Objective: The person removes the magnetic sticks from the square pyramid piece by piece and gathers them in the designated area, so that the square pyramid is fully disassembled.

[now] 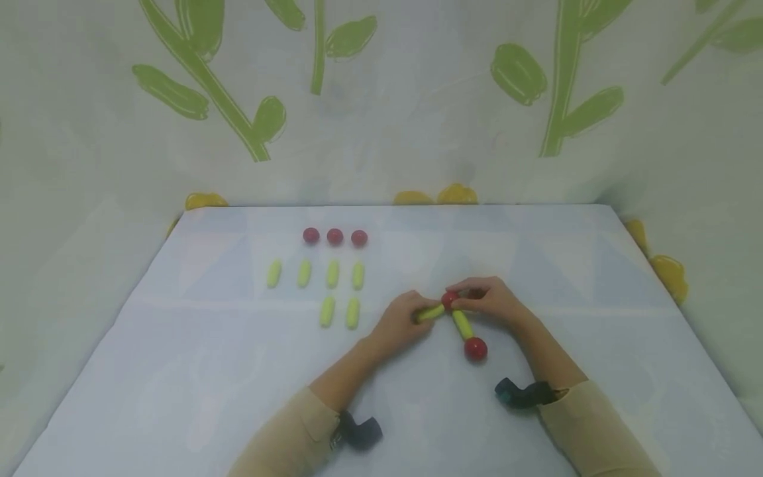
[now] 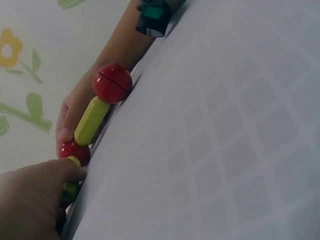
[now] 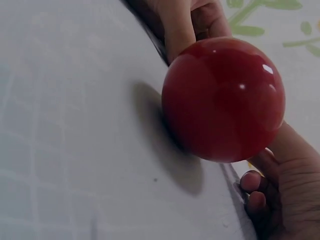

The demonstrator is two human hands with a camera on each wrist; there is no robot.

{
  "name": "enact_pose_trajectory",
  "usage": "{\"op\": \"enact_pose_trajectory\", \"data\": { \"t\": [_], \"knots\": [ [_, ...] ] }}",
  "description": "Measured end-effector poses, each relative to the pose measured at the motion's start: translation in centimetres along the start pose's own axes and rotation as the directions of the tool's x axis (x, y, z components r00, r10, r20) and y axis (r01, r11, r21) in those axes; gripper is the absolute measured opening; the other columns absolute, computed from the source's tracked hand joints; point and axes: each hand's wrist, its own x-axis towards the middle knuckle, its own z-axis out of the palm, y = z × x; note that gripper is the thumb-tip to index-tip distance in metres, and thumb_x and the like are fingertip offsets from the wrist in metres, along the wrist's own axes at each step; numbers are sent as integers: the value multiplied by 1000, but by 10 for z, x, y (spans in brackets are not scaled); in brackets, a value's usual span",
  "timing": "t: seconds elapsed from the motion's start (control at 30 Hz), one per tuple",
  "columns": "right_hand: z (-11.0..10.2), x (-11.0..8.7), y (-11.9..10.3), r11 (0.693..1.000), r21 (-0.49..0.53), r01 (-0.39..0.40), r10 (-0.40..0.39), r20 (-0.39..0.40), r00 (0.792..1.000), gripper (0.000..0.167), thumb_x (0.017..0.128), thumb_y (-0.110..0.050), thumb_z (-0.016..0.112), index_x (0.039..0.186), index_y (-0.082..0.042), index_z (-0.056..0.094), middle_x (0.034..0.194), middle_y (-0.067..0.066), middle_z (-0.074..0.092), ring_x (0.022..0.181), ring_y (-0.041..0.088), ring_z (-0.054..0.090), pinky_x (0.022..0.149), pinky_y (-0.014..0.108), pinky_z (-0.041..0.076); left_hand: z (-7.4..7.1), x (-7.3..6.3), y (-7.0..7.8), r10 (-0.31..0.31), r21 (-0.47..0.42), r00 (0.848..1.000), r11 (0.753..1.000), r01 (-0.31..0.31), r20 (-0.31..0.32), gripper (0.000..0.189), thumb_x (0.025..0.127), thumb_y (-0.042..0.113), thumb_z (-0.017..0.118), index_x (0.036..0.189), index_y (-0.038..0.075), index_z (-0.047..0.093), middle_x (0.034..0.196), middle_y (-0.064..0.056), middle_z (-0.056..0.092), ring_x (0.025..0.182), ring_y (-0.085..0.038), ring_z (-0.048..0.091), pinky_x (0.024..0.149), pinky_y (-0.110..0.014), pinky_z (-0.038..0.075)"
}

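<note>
My left hand point(image 1: 406, 321) pinches a yellow-green rod point(image 1: 432, 313) whose far end meets a red ball point(image 1: 450, 300). My right hand point(image 1: 490, 299) grips that ball between thumb and fingers. From the same ball a second yellow-green rod point(image 1: 462, 325) runs toward me and ends in another red ball point(image 1: 475, 349). In the left wrist view this second rod point(image 2: 91, 121) joins both balls, and the nearer ball point(image 2: 112, 83) has a dark line across it. The nearer ball point(image 3: 224, 99) fills much of the right wrist view and hides the rods behind it.
Left of the hands, several loose yellow-green rods point(image 1: 332, 273) lie in two rows on the white table point(image 1: 179, 371). Behind them sit three red balls point(image 1: 335, 236) in a line. A curtain with green leaf prints point(image 1: 518, 74) rises beyond the table's far edge.
</note>
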Motion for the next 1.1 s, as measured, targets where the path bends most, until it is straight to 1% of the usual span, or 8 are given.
{"op": "enact_pose_trajectory", "data": {
  "t": [0.27,0.43,0.53,0.67,0.77,0.87,0.93,1.1],
  "knots": [
    [2,-4,4,1000,7,24,-24,2,1000,34,81,-28,74,111,-13,70,100,2,70,86,19,59,72,24,49,2,-3,2,-11,32,1000,999,10,11,32,80,13,70,112,14,69,85,5,57,74,-8,48,67,-18,43],
    [4,-3,7,999,15,44,-44,-13,999,33,82,-27,74,110,-12,70,99,2,70,83,15,59,70,23,49,0,-5,2,84,46,996,995,-85,25,33,80,14,71,113,16,68,103,5,64,91,-8,57,81,-20,47],
    [2,-3,7,998,21,61,-60,-34,998,32,82,-25,74,110,-11,70,98,2,70,82,14,59,69,23,50,-4,-4,2,141,58,985,987,-147,99,40,82,21,71,121,23,63,118,10,63,98,-3,55,85,-20,45],
    [-2,-3,6,998,9,66,-66,-55,996,32,82,-27,74,110,-11,70,95,1,70,79,15,58,67,22,50,-12,-3,3,150,52,961,985,-166,233,49,81,30,72,128,30,58,125,17,58,100,1,50,83,-21,40],
    [-5,-4,5,998,-9,63,-63,-57,996,33,82,-28,74,110,-13,70,93,0,69,78,16,57,67,23,50,-17,-1,3,154,22,937,985,-169,312,54,79,31,75,130,28,57,128,15,56,109,0,49,90,-22,40],
    [-6,-4,5,998,-8,61,-61,-63,996,33,81,-28,75,110,-13,70,95,0,69,80,16,58,69,23,50,-20,1,3,170,-13,921,984,-177,350,56,78,29,77,130,24,57,128,11,56,110,-2,49,92,-21,42],
    [-6,-4,5,998,1,70,-70,-69,995,32,80,-27,75,109,-13,71,96,0,70,82,15,59,70,22,50,-20,2,3,163,-19,925,986,-167,344,59,77,30,78,132,21,56,121,9,57,103,-3,52,88,-19,44],
    [-3,-3,5,995,28,100,-99,-37,994,33,81,-25,74,110,-11,70,101,3,70,88,14,60,74,22,50,-21,-5,8,80,1,955,997,-83,285,69,72,31,82,133,18,52,101,10,55,87,-4,49,77,-17,46]
  ]
}}
